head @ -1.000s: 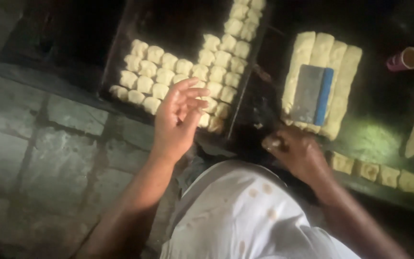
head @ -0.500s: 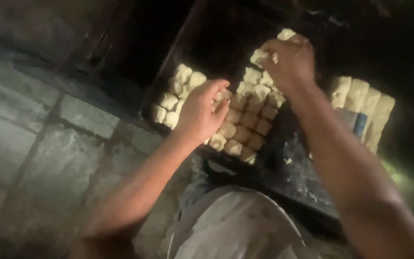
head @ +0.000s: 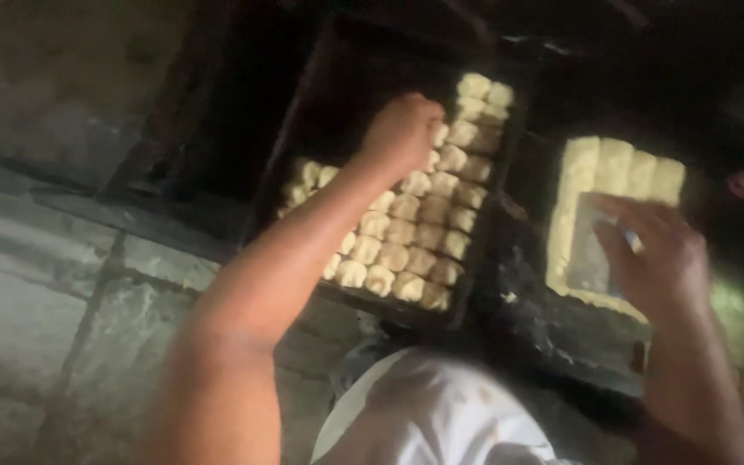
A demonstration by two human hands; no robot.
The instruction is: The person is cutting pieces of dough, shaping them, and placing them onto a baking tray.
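A dim room is showing a grey stone floor [head: 53, 301] on the left and a dark desk [head: 553, 327] lying beside it. A black tray [head: 320, 112] is sitting on the desk, carrying rows of pale dough pieces [head: 406, 232]. Just right of it, a slab of dough [head: 613, 172] is lying flat. The left hand [head: 402, 133] is hovering over the tray, fingers curled shut; what it is gripping cannot be told. The right hand [head: 656, 254] is resting on the slab, fingers spread over a flat blue scraper [head: 592, 258].
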